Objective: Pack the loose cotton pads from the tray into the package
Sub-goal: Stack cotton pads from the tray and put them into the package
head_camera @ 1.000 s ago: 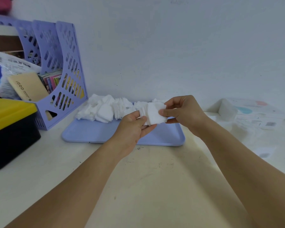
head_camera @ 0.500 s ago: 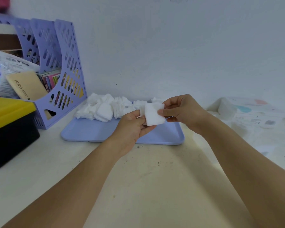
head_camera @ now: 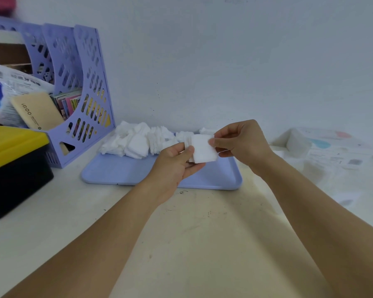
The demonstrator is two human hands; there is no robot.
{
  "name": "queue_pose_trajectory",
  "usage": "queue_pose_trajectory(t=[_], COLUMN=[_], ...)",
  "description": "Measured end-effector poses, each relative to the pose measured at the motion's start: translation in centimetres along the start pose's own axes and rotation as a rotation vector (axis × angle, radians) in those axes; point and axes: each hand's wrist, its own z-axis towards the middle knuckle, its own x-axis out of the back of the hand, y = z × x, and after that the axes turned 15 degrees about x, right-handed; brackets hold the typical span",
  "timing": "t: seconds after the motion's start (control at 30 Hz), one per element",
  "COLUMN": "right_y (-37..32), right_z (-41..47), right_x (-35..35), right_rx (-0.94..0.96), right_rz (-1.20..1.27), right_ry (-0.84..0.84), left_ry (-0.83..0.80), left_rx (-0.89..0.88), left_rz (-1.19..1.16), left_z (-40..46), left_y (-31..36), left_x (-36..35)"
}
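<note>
A small stack of square white cotton pads (head_camera: 202, 148) hangs over the lilac tray (head_camera: 125, 173), gripped from both sides. My left hand (head_camera: 177, 161) holds its left edge between thumb and fingers. My right hand (head_camera: 241, 139) pinches the top right corner. A heap of loose cotton pads (head_camera: 138, 139) lies along the tray's far edge by the wall. The clear printed package (head_camera: 323, 147) lies on the table at the right with its open end toward the tray and some pads inside.
A lilac file rack (head_camera: 82, 91) with books and bags stands at the back left. In front of it sits a black box with a yellow lid (head_camera: 13, 160). The white wall rises just behind the tray.
Both hands have turned and squared the small stack a little; it stays over the tray's right half. The view has shifted slightly.
</note>
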Motion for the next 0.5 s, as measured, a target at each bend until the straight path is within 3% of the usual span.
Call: queue_pose_trajectory(t=[0.17, 0.4, 0.5], right_y=[-0.02, 0.30, 0.09], right_z=[0.24, 0.34, 0.23], right_x=[-0.58, -0.66, -0.77], right_rx=[0.146, 0.122, 0.165], right_rz=[-0.124, -0.116, -0.267], right_ry=[0.029, -0.058, -0.046], left_ry=[-0.042, -0.070, -0.068], left_rx=[0.053, 0.080, 0.080], left_rz=[-0.102, -0.119, -0.131], left_z=[-0.19, -0.21, -0.22], left_y=[0.26, 0.21, 0.26], left_x=[-0.17, -0.02, -0.01])
